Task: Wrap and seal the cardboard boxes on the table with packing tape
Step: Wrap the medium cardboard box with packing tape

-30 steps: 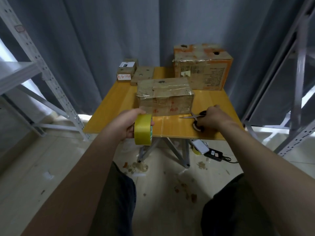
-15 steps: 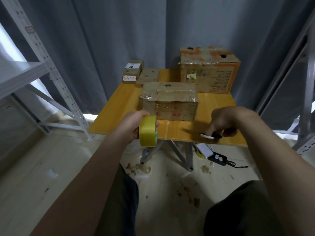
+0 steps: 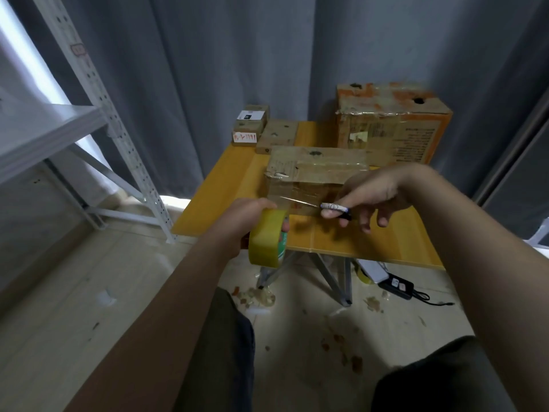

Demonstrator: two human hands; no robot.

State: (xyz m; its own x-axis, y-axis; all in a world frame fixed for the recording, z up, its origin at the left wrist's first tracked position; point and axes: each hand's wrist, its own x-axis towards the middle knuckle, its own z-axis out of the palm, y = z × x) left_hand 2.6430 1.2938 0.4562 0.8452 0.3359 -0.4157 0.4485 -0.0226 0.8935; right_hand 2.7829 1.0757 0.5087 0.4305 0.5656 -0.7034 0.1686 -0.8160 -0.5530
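My left hand (image 3: 245,217) grips a yellow roll of packing tape (image 3: 267,241) at the near edge of the yellow table (image 3: 228,185). A clear strip of tape runs from the roll up to the front of the middle cardboard box (image 3: 315,171), which is wrapped in tape. My right hand (image 3: 374,194) holds a pair of scissors (image 3: 329,207) by the handles, above the table just in front of that box. The blades point left toward the stretched strip.
A large orange-printed box (image 3: 392,120) stands at the back right. Small boxes (image 3: 251,126) and a flat one (image 3: 277,135) sit at the back left. A metal shelf rack (image 3: 98,114) stands to the left. Tape scraps and a black adapter (image 3: 396,285) lie on the floor.
My right hand picked the scissors up off the table and brought them left toward the tape strip. My left hand kept holding the roll.
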